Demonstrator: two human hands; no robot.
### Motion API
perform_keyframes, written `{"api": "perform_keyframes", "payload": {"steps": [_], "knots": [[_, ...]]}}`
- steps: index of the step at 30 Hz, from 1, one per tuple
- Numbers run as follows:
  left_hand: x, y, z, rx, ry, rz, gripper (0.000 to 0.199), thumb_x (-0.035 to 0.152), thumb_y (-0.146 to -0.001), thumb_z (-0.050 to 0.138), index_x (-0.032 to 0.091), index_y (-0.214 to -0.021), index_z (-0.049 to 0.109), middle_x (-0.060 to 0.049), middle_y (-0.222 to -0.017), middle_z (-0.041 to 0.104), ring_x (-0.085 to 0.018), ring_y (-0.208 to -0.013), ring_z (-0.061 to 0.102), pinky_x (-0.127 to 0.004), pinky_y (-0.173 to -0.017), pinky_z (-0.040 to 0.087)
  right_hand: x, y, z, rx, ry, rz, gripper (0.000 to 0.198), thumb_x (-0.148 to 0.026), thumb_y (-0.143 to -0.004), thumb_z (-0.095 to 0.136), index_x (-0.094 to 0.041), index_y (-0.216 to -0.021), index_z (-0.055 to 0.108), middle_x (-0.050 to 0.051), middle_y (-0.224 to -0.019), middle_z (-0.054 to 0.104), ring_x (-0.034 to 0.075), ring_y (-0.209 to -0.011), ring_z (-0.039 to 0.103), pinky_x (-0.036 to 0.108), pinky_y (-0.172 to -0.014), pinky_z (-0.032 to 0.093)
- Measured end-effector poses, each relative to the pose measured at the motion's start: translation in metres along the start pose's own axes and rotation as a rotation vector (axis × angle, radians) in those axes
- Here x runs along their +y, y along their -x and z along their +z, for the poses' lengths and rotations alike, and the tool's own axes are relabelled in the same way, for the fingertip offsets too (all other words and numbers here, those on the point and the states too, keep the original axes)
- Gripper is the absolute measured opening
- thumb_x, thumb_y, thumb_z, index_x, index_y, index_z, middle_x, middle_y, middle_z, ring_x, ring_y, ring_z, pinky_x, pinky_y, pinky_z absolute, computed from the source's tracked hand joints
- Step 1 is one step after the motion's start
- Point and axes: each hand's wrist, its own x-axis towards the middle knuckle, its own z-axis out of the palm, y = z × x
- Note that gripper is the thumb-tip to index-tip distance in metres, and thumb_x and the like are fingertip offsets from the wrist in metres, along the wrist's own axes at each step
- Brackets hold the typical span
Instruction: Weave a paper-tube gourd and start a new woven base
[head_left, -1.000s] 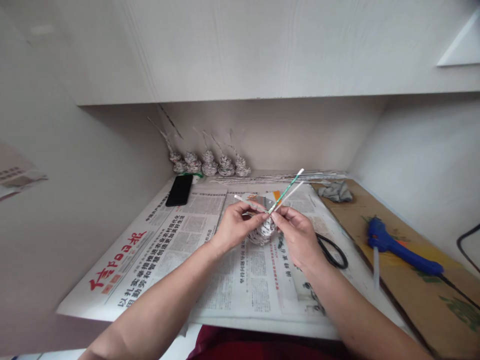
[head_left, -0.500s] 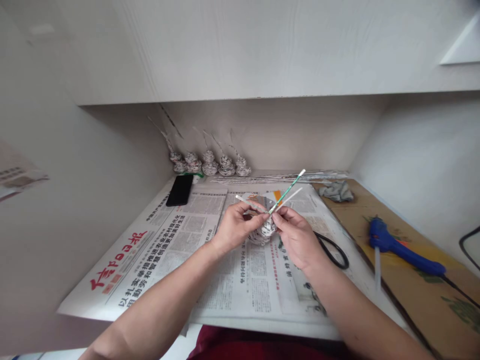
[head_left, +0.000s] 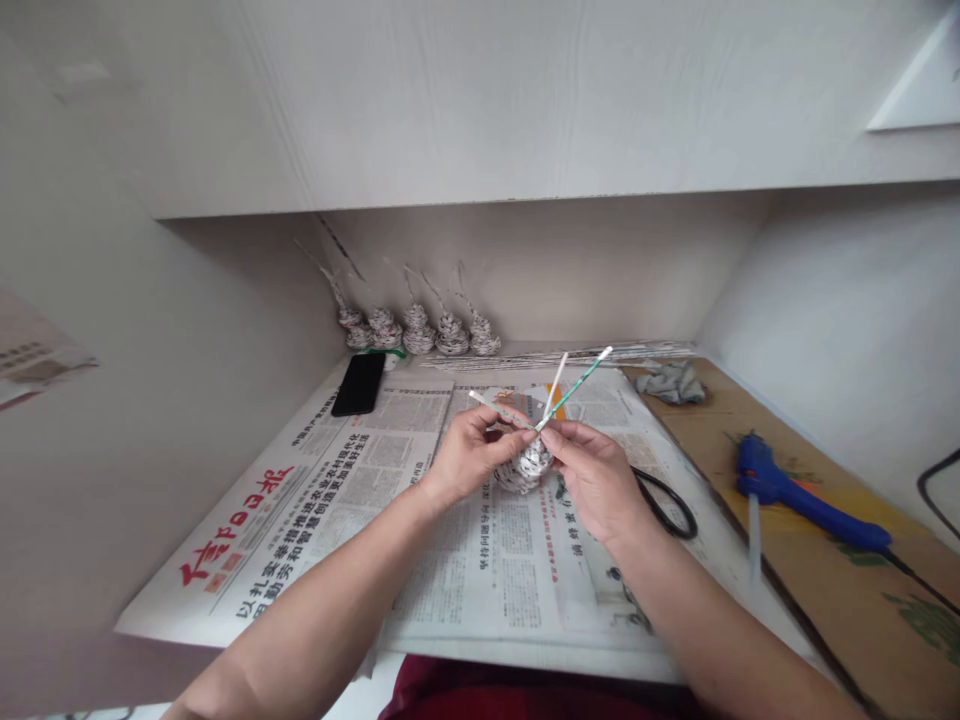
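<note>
Between my hands is a small woven paper gourd [head_left: 523, 472], low over the newspaper [head_left: 450, 580]. Paper strips stick up from its top: a green one [head_left: 581, 382], a white one [head_left: 556, 380] and one [head_left: 484, 401] leaning left. My left hand [head_left: 476, 450] pinches the top of the gourd where the strips meet, its thumb pointing right. From the other side my right hand [head_left: 589, 465] closes thumb and finger at the base of the strips. The fingertips of both hands nearly meet and partly hide the top of the weave.
Several finished-looking woven gourds [head_left: 452, 335] stand along the back wall, beside a bundle of thin paper rods [head_left: 555, 355]. A black phone [head_left: 359, 384] lies at left. At right, a blue glue gun [head_left: 810, 500] and a grey cloth [head_left: 671, 383] rest on cardboard [head_left: 750, 560]. Black-handled scissors [head_left: 679, 515] lie by my right wrist.
The white strip has swung from the right of the green strip to its left, now more upright. Both hands stay nearly in place at the gourd's top.
</note>
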Motion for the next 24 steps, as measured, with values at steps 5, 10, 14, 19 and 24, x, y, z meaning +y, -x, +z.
{"api": "perform_keyframes", "payload": {"steps": [5, 10, 14, 19, 24], "knots": [[0.001, 0.0, 0.001, 0.016, -0.013, -0.011, 0.025, 0.033, -0.071, 0.077, 0.013, -0.084, 0.069, -0.004, -0.079, 0.069, -0.012, -0.072, 0.061, -0.025, -0.07, 0.05, 0.0, 0.002, 0.003, 0.072, 0.14, -0.163, 0.019, -0.033, -0.065, 0.081, -0.021, -0.077, 0.072, 0.001, -0.076, 0.071, 0.015, -0.069, 0.061, 0.029, -0.065, 0.049], [0.0, 0.0, 0.001, 0.03, -0.002, -0.002, 0.022, 0.03, -0.072, 0.077, 0.013, -0.084, 0.07, -0.004, -0.079, 0.07, -0.012, -0.072, 0.062, -0.025, -0.072, 0.05, 0.001, 0.0, 0.001, 0.084, 0.125, -0.151, 0.019, -0.033, -0.065, 0.082, -0.021, -0.075, 0.071, 0.0, -0.072, 0.071, 0.014, -0.064, 0.061, 0.027, -0.061, 0.049], [-0.001, -0.001, 0.001, 0.032, 0.01, 0.001, 0.019, 0.027, -0.072, 0.076, 0.014, -0.083, 0.07, -0.003, -0.079, 0.071, -0.011, -0.071, 0.062, -0.023, -0.071, 0.051, 0.004, 0.002, 0.0, 0.1, 0.234, -0.237, 0.016, -0.033, -0.07, 0.079, -0.022, -0.079, 0.072, 0.001, -0.076, 0.073, 0.016, -0.068, 0.065, 0.029, -0.066, 0.052], [0.0, 0.0, 0.003, 0.048, -0.007, 0.016, 0.021, 0.029, -0.07, 0.078, 0.013, -0.082, 0.071, -0.005, -0.081, 0.072, -0.012, -0.072, 0.064, -0.024, -0.071, 0.051, 0.002, 0.008, 0.001, 0.088, 0.441, -0.361, 0.014, -0.033, -0.077, 0.072, -0.021, -0.085, 0.073, 0.004, -0.084, 0.074, 0.019, -0.075, 0.068, 0.032, -0.071, 0.053], [0.002, 0.002, 0.004, 0.092, -0.051, 0.043, 0.02, 0.029, -0.069, 0.079, 0.014, -0.08, 0.073, -0.005, -0.08, 0.073, -0.014, -0.072, 0.065, -0.025, -0.07, 0.052, 0.002, 0.01, -0.001, 0.051, 0.564, -0.443, 0.013, -0.032, -0.083, 0.065, -0.022, -0.089, 0.071, 0.006, -0.091, 0.073, 0.021, -0.079, 0.067, 0.032, -0.072, 0.052]]}}
